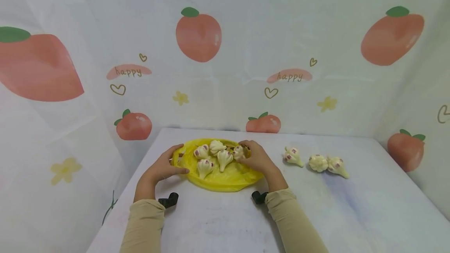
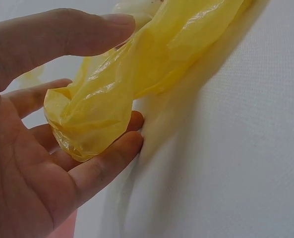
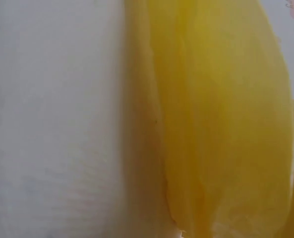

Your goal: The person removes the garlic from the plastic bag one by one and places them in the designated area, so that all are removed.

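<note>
A yellow plastic bag point(image 1: 228, 180) lies spread on the table with several garlic bulbs point(image 1: 224, 158) on it. At its left end is my left hand point(image 1: 163, 167). In the left wrist view, the thumb is spread above the bag's gathered edge point(image 2: 94, 114) and the fingers lie loosely behind and below it. My right hand point(image 1: 258, 159) reaches over the bag's right side, its fingers curled on a garlic bulb point(image 1: 239, 152). Yellow plastic point(image 3: 226, 119) fills much of the right wrist view, where the right hand does not show.
To the right on the white table point(image 1: 218, 221), a single garlic bulb point(image 1: 292, 156) lies near two touching ones, a rounded bulb point(image 1: 318, 163) and a long-stemmed bulb point(image 1: 337, 166). Behind stands a white curtain point(image 1: 225, 97) printed with fruit. Black devices point(image 1: 259, 197) sit at both wrists.
</note>
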### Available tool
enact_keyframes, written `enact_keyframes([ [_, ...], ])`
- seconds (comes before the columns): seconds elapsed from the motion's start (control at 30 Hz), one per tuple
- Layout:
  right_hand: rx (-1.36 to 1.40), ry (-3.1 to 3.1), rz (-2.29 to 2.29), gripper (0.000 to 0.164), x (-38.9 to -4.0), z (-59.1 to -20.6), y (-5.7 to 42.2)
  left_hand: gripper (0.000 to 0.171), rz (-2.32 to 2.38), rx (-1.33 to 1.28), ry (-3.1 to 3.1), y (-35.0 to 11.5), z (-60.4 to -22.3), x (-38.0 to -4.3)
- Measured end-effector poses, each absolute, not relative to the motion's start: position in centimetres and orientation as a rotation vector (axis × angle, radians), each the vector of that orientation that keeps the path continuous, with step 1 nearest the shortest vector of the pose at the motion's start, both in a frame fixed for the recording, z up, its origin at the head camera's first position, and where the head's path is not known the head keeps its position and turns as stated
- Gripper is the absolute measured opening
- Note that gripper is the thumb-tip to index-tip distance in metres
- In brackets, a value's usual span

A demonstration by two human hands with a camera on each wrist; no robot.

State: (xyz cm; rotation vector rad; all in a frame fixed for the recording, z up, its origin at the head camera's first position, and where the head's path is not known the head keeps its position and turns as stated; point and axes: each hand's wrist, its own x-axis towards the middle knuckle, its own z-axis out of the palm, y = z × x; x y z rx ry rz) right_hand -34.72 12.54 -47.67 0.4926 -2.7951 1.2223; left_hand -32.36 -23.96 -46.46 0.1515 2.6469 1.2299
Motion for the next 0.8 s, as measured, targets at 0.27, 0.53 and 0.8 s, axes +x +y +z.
enact_keyframes([
  [0.27,0.454,-2.801,1.249,0.058,-34.6,-48.0,12.6,0.107,1.234,0.143,2.641,-24.1,-46.7,-32.4],
  [0.53,0.464,-2.774,1.266,0.058,-34.5,-47.5,12.7,0.107,1.228,0.146,2.642,-24.1,-46.6,-32.6],
  [0.8,0.487,-2.749,1.285,0.058,-34.4,-47.0,12.9,0.109,1.23,0.153,2.642,-24.1,-46.6,-32.5],
])
